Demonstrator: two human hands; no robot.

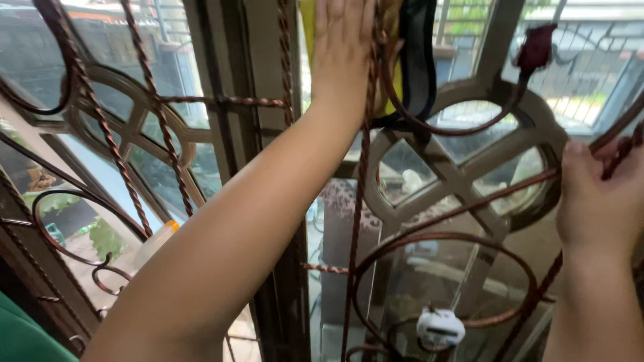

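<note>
Up high, left hand (342,50) presses yellow cloth (397,84); right hand (597,201) grips grille (463,238).

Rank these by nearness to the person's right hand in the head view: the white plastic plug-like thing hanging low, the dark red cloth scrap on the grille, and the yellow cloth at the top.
From the right hand:
1. Dark red cloth scrap, above and slightly left.
2. White plastic plug-like thing, lower left; nearly as close.
3. Yellow cloth, far left, under the left hand.

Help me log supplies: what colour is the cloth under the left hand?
Yellow cloth, in the head view.
</note>
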